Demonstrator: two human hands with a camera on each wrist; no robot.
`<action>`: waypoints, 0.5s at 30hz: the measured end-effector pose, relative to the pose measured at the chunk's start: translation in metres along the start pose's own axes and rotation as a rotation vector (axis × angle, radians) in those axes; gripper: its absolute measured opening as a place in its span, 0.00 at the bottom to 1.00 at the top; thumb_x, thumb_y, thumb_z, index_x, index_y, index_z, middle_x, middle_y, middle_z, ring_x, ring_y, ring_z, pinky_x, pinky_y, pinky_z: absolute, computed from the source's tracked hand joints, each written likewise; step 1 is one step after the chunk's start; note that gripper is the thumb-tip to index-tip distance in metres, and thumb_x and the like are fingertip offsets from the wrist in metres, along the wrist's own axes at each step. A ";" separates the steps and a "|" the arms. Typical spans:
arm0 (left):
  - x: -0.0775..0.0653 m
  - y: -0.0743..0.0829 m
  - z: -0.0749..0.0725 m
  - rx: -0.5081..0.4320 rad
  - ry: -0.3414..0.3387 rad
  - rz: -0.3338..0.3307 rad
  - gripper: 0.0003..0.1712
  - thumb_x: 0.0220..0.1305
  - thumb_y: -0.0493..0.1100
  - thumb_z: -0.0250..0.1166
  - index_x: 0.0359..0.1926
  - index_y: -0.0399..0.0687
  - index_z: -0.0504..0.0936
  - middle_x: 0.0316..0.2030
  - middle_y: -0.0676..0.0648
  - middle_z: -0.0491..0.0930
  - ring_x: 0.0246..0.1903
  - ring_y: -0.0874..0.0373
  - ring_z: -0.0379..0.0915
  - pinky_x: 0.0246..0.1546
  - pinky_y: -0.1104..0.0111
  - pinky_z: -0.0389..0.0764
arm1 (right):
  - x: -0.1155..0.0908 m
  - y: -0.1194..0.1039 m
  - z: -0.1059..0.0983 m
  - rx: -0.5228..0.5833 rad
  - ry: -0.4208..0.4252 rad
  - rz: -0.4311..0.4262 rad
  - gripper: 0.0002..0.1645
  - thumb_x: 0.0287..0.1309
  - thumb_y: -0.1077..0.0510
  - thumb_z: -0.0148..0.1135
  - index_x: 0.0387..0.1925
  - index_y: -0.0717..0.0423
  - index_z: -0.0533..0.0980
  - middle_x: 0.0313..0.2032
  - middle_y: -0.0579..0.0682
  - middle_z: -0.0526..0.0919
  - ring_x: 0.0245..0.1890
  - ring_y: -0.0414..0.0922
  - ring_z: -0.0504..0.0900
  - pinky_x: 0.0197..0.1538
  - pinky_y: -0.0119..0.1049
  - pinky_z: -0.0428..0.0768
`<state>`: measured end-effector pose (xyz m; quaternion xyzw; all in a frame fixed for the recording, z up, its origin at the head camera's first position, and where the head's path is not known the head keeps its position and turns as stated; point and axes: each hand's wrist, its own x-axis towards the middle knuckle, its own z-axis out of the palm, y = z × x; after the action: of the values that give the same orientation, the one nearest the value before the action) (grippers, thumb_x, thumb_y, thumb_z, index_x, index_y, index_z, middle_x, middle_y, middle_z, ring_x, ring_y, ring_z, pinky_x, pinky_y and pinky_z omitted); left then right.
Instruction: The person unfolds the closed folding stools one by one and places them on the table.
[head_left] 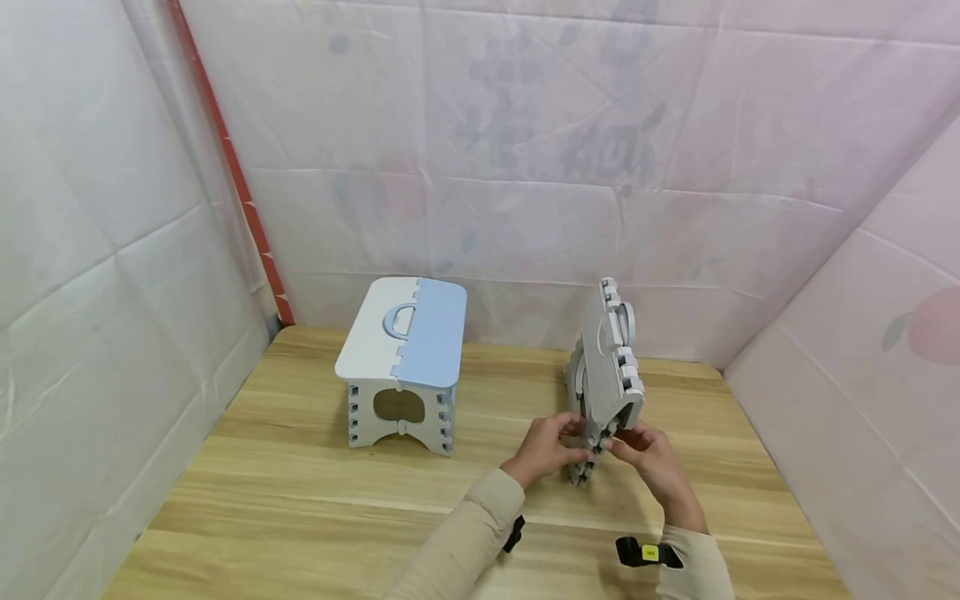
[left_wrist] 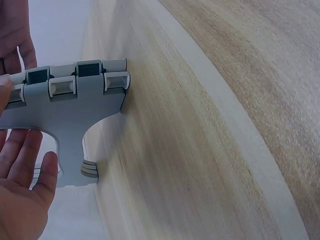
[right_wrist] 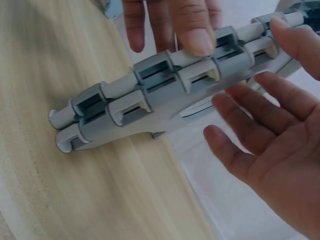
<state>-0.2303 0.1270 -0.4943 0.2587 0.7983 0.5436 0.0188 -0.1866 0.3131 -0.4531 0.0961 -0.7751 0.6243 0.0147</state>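
Note:
A grey folding stool (head_left: pixel 606 367) stands upright on the table, largely folded, its hinge joints facing the person. My left hand (head_left: pixel 547 450) grips its near lower part from the left, with fingers reaching through the leg panel's cutout in the left wrist view. From the other side my right hand (head_left: pixel 656 467) holds the same near edge. In the right wrist view, the right thumb (right_wrist: pixel 297 45) lies on the row of hinges (right_wrist: pixel 145 90), and the fingers spread beneath. The left thumb (right_wrist: pixel 195 35) presses the hinges from above. The stool's far side is partly hidden.
A second folding stool (head_left: pixel 401 333), white and light blue, stands unfolded to the left, its blue handle on top. The wood-grain table (head_left: pixel 300 517) meets pale cloth walls (head_left: pixel 525 225) at the back and sides. A red strip (head_left: pixel 232 158) runs down the back left corner.

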 end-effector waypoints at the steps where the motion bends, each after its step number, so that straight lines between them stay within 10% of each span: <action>1: 0.000 0.000 0.000 0.000 0.000 0.004 0.23 0.46 0.42 0.75 0.46 0.47 0.79 0.39 0.52 0.82 0.39 0.66 0.75 0.41 0.70 0.76 | 0.000 0.001 0.001 -0.005 0.005 -0.003 0.18 0.55 0.67 0.63 0.49 0.62 0.75 0.42 0.47 0.81 0.43 0.39 0.79 0.43 0.31 0.76; 15: -0.001 0.003 0.000 0.002 0.002 0.012 0.23 0.46 0.42 0.75 0.45 0.46 0.79 0.39 0.52 0.82 0.39 0.66 0.76 0.41 0.70 0.76 | -0.004 0.001 0.010 -0.081 0.091 -0.040 0.24 0.54 0.68 0.63 0.51 0.76 0.70 0.42 0.51 0.82 0.41 0.38 0.80 0.40 0.31 0.78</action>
<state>-0.2279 0.1271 -0.4915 0.2630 0.7972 0.5433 0.0143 -0.1822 0.3039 -0.4564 0.0826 -0.7963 0.5955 0.0663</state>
